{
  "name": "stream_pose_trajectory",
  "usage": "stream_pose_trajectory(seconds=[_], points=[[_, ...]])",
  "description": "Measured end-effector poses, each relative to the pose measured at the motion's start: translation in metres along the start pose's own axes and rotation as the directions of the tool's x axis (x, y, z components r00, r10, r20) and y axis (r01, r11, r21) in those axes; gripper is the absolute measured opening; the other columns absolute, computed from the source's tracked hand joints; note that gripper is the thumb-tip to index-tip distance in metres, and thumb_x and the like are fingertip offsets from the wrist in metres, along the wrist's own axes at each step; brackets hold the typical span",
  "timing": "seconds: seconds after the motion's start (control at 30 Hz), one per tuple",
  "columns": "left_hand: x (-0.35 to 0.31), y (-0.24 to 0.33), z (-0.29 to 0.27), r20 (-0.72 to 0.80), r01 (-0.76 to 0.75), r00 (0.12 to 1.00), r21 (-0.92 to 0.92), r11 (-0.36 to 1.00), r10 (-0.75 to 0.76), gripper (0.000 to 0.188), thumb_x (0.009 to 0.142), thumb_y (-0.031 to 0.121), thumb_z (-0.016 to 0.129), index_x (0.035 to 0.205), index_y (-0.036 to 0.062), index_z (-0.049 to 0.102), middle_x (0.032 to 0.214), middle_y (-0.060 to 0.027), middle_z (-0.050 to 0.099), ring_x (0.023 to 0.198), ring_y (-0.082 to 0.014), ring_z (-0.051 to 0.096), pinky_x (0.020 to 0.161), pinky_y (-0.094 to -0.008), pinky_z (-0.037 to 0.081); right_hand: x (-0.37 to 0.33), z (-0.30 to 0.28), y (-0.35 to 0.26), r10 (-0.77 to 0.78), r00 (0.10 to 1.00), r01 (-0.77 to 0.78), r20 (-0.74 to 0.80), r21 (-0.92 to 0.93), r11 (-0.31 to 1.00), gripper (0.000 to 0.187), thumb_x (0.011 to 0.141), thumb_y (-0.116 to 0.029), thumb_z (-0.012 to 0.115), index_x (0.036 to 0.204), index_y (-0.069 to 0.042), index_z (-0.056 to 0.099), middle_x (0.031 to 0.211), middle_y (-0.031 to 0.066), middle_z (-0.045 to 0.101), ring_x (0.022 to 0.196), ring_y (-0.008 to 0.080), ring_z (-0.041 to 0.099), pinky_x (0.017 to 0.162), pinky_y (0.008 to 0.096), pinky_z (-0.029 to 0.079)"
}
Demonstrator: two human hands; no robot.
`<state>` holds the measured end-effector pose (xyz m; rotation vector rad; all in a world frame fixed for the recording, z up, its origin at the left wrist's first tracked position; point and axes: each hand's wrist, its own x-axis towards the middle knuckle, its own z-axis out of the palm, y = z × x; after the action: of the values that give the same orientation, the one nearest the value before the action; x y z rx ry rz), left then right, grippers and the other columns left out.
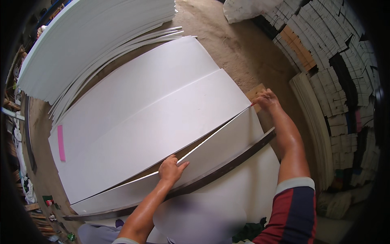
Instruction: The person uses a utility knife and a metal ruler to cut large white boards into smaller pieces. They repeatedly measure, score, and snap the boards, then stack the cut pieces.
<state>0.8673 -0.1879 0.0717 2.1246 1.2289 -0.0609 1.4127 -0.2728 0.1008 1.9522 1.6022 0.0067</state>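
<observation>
A large white board [162,110] lies flat before me, parted along a slanting gap from a narrower white strip [219,142] on my side. My left hand [171,170] grips the strip's edge at the gap, fingers over it and thumb on the near side. At the gap's far right end, my right hand [266,99] is closed, with a small red object [252,104] poking out of it beside the board's corner; its kind is hidden. A long dark straightedge bar [211,175] rests across the white sheet, along the strip's near side.
A pink strip [61,142] lies on the board's left end. Tall stacked white sheets [97,44] stand at the far left, with thin white strips [138,42] beside them. Piles of cut pieces [325,81] line the right. A wooden piece [255,92] sits under my right hand.
</observation>
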Motion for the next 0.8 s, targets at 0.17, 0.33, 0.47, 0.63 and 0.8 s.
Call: stream_pose_trajectory(seconds=[0.17, 0.33, 0.47, 0.63, 0.8], points=[[0.011, 0.011, -0.009, 0.068, 0.020, 0.997, -0.011, 1.000, -0.019, 0.063, 0.084, 0.057, 0.083, 0.069, -0.0010, 0.062, 0.129, -0.0228, 0.071, 0.107, -0.0426, 0.070, 0.089, -0.0490, 0.057, -0.002, 0.034, 0.061, 0.088, 0.996, -0.087, -0.009, -0.233, 0.969, 0.014, 0.092, -0.040, 0.070, 0.097, -0.038, 0.083, 0.103, -0.0064, 0.071, 0.112, 0.0153, 0.063, 0.095, 0.0355, 0.044], [0.013, 0.001, 0.012, -0.061, -0.105, 0.993, 0.010, 0.994, 0.105, 0.060, 0.086, 0.055, 0.082, 0.073, -0.0012, 0.065, 0.136, -0.0271, 0.068, 0.119, -0.0430, 0.067, 0.099, -0.0478, 0.055, -0.050, 0.019, 0.120, 0.095, 0.953, -0.134, -0.289, -0.121, 0.984, 0.013, 0.091, -0.038, 0.074, 0.100, -0.034, 0.082, 0.093, -0.0007, 0.067, 0.097, 0.0204, 0.065, 0.081, 0.0389, 0.048], [0.020, -0.021, 0.018, -0.049, -0.185, 0.980, 0.111, 0.976, 0.191, 0.055, 0.089, 0.051, 0.081, 0.105, -0.0008, 0.071, 0.143, -0.0246, 0.063, 0.128, -0.0394, 0.062, 0.107, -0.0472, 0.052, -0.046, -0.037, 0.034, 0.301, 0.875, -0.234, -0.379, 0.213, 0.949, 0.015, 0.100, -0.032, 0.067, 0.110, -0.026, 0.076, 0.096, 0.0040, 0.065, 0.098, 0.0286, 0.064, 0.080, 0.0464, 0.051], [0.001, -0.060, -0.016, 0.048, -0.334, 0.941, -0.014, 0.943, 0.334, 0.068, 0.092, 0.045, 0.078, 0.141, 0.0024, 0.058, 0.152, -0.0234, 0.056, 0.137, -0.0376, 0.057, 0.114, -0.0452, 0.049, -0.025, -0.054, -0.090, 0.189, 0.899, 0.017, -0.394, 0.463, 0.886, 0.021, 0.104, -0.034, 0.063, 0.110, -0.016, 0.072, 0.103, 0.0083, 0.066, 0.102, 0.0318, 0.064, 0.082, 0.0494, 0.051], [-0.012, -0.167, -0.112, 0.280, -0.542, 0.834, 0.256, 0.800, 0.476, 0.053, 0.092, 0.039, 0.078, 0.132, 0.0069, 0.063, 0.148, -0.0220, 0.058, 0.133, -0.0391, 0.059, 0.111, -0.0469, 0.050, -0.014, -0.125, -0.232, -0.154, 0.881, 0.399, -0.448, 0.526, 0.751, 0.020, 0.100, -0.030, 0.067, 0.106, -0.012, 0.062, 0.098, 0.0111, 0.064, 0.094, 0.0349, 0.065, 0.077, 0.0496, 0.055]])
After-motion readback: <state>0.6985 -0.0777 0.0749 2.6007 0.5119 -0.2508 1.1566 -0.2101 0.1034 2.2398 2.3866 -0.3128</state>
